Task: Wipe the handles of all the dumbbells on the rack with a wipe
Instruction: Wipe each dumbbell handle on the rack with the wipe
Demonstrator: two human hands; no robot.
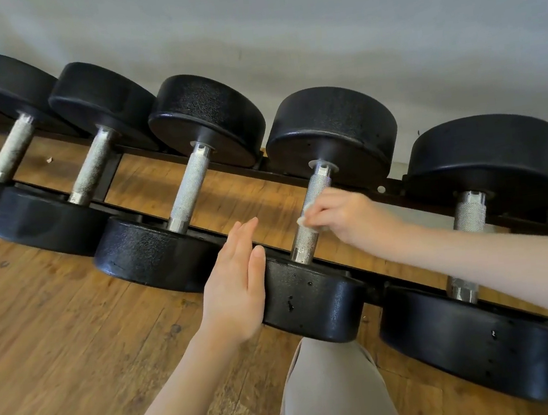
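The dumbbells sit in a row on a black rack (385, 186), w/ round black ends & bumpy silver handles. Seven dumbbells can be counted, the ones at the far left & far right cut off by the edge. No words or labels can be read on them. One small white wipe (305, 217) is pinched in the right hand (343, 217) & pressed on the handle (311, 216) of the middle dumbbell (315, 300). The left hand (238, 291) is held flat, fingers straight, against the near end of that dumbbell. A tan trouser leg (334, 396) is seen below, over a wood floor (59, 354).
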